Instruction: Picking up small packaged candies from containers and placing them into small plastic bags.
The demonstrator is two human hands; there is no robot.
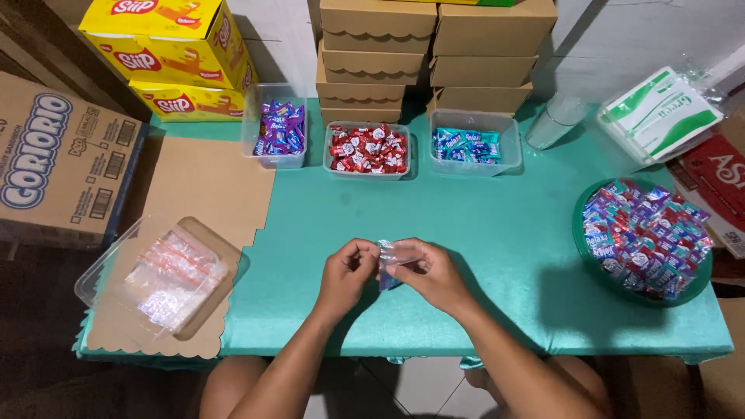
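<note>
- Head view looks down on our two hands at the near middle of a teal tablecloth (pixel 512 233).
- Our left hand (pixel 347 273) and right hand (pixel 429 273) meet over a small clear zip bag (pixel 390 262); the thumb and fingertips of each hand are pinching its top edge, and we hold it just above the cloth.
- Something blue and purple shows through the bag, so we judge it already filled and its mouth being pressed; whether it is sealed we cannot tell.
- We see no finished bags on the table, and much is left: a clear tray (pixel 116 268) at near left holds a stack of empty zip bags (pixel 172 281).
- At the far edge stand three clear tubs: the left tub (pixel 273 128) holds purple candies, the middle tub (pixel 367 149) red ones, the right tub (pixel 473 143) blue-green ones.
- A green round basket (pixel 583 242) at right is heaped with mixed candies.
- Plain brown boxes (pixel 427 58) are stacked behind the tubs, and a flat cardboard sheet (pixel 206 182) lies at left.
</note>
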